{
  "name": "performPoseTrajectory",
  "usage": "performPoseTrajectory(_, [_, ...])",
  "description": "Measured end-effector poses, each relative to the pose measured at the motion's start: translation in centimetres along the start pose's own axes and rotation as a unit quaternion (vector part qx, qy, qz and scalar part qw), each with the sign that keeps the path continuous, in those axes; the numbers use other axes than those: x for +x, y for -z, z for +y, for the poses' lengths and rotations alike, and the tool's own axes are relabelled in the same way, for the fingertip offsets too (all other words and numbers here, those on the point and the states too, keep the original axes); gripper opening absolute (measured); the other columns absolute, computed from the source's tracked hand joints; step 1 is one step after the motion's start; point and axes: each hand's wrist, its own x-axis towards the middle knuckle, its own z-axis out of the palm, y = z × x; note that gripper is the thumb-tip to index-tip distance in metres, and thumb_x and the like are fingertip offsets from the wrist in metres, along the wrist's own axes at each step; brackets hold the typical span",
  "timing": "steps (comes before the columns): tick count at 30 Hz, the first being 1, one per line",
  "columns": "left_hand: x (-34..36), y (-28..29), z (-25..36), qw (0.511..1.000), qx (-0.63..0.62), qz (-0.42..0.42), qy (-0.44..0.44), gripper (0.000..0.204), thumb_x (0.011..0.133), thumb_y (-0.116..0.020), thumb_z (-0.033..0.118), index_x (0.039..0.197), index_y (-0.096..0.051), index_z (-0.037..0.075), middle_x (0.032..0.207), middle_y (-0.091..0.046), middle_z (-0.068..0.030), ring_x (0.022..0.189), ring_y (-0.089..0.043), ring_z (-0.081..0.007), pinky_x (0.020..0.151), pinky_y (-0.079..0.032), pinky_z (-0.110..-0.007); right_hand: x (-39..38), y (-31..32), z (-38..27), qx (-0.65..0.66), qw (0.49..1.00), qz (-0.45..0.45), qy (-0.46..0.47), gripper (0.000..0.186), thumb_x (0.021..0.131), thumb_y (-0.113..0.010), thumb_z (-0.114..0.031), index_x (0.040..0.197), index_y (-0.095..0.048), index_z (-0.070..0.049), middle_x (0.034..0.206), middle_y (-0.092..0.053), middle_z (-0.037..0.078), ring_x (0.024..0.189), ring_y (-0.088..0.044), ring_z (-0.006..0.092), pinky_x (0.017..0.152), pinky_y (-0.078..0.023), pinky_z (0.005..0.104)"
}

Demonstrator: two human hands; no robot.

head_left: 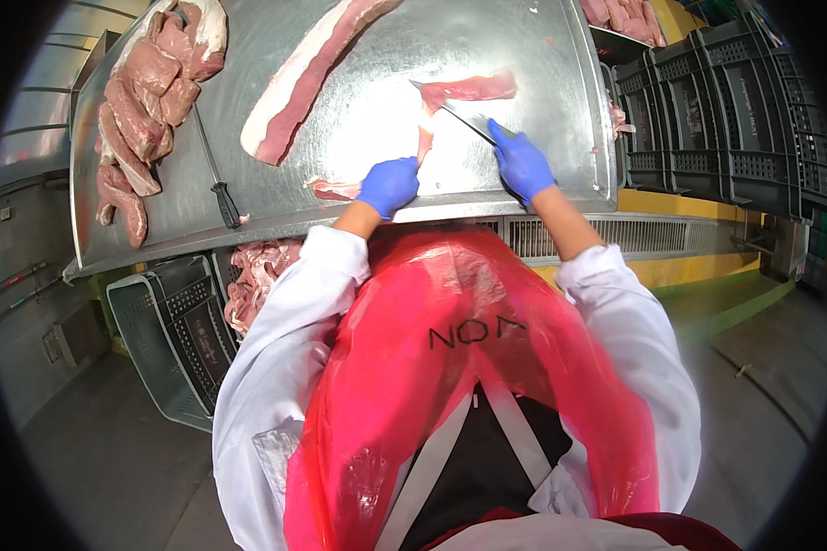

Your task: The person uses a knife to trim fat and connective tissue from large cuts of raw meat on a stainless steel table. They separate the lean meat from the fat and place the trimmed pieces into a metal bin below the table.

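Note:
My left hand [389,188], in a blue glove, is closed on the near end of a thin meat strip [473,88]. The strip runs away from me and bends off to the right on the steel table [560,138]. My right hand [526,168], gloved the same, grips a knife [467,124]. Its blade slants up and to the left, against the strip near the bend; the handle is mostly hidden in my fist. Beside my left hand lies a small meat scrap [334,190]. Farther left rests a long slab of meat [305,83] with a white fat edge.
A pile of meat pieces [147,101] covers the table's left side, beside a sharpening steel [213,165]. Below the front edge stand a grey crate [156,349] and more meat trimmings [257,275]. Black crates [708,119] line the right, near a meat-filled tray [627,39].

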Motion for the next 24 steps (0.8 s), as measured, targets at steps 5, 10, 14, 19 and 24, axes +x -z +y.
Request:
performPoseTrajectory(5, [0.3, -1.0, 3.4, 0.995, 0.001, -0.090, -0.044, 0.025, 0.087, -0.054, 0.017, 0.101, -0.064, 0.000, 0.089, -0.070, -0.0256, 0.084, -0.069, -0.0429, 0.078, -0.053, -0.052, 6.2, -0.6, -6.5, 0.008, 0.997, -0.034, -0.065, 0.054, 0.102, -0.048, -0.025, 0.154, -0.036, -0.023, 0.113, -0.059, 0.032, 0.094, -0.064, 0.0461, 0.084, -0.054, 0.0513])
performPoseTrajectory(10, [-2.3, 1.2, -2.7, 0.998, 0.012, -0.016, 0.065, 0.024, 0.089, -0.054, 0.020, 0.100, -0.064, 0.002, 0.091, -0.071, -0.0231, 0.084, -0.069, -0.0426, 0.078, -0.054, -0.053, 6.2, 1.9, -5.5, -0.022, 0.995, -0.087, -0.051, 0.055, 0.101, -0.040, -0.017, 0.156, -0.033, -0.017, 0.119, -0.060, 0.031, 0.101, -0.066, 0.0434, 0.088, -0.054, 0.0498])
performPoseTrajectory(14, [-3.5, 3.9, -9.6, 0.988, 0.051, -0.011, 0.144, 0.026, 0.092, -0.054, 0.025, 0.101, -0.064, 0.003, 0.092, -0.070, -0.0232, 0.085, -0.069, -0.0425, 0.079, -0.054, -0.053, 3.1, 3.7, -2.5, -0.036, 0.993, -0.106, -0.023, 0.055, 0.103, -0.045, -0.023, 0.157, -0.031, -0.021, 0.114, -0.060, 0.031, 0.097, -0.066, 0.0450, 0.085, -0.054, 0.0514])
performPoseTrajectory(19, [-3.4, 4.2, -8.3, 0.992, 0.032, -0.016, 0.122, 0.027, 0.092, -0.055, 0.025, 0.101, -0.063, 0.002, 0.093, -0.070, -0.0245, 0.087, -0.069, -0.0423, 0.078, -0.053, -0.053, -0.9, 2.0, 2.3, -0.020, 0.999, -0.037, -0.016, 0.059, 0.102, -0.051, -0.024, 0.157, -0.031, -0.023, 0.110, -0.059, 0.032, 0.094, -0.065, 0.0480, 0.084, -0.054, 0.0525])
performPoseTrajectory(24, [-1.2, -1.7, 0.9, 0.991, -0.040, -0.099, -0.086, 0.025, 0.087, -0.055, 0.017, 0.106, -0.064, 0.001, 0.087, -0.071, -0.0217, 0.083, -0.070, -0.0400, 0.077, -0.054, -0.052, 4.2, 1.4, -2.7, -0.014, 0.994, -0.047, -0.101, 0.058, 0.102, -0.047, -0.025, 0.157, -0.030, -0.022, 0.112, -0.059, 0.033, 0.098, -0.065, 0.0473, 0.086, -0.055, 0.0514])
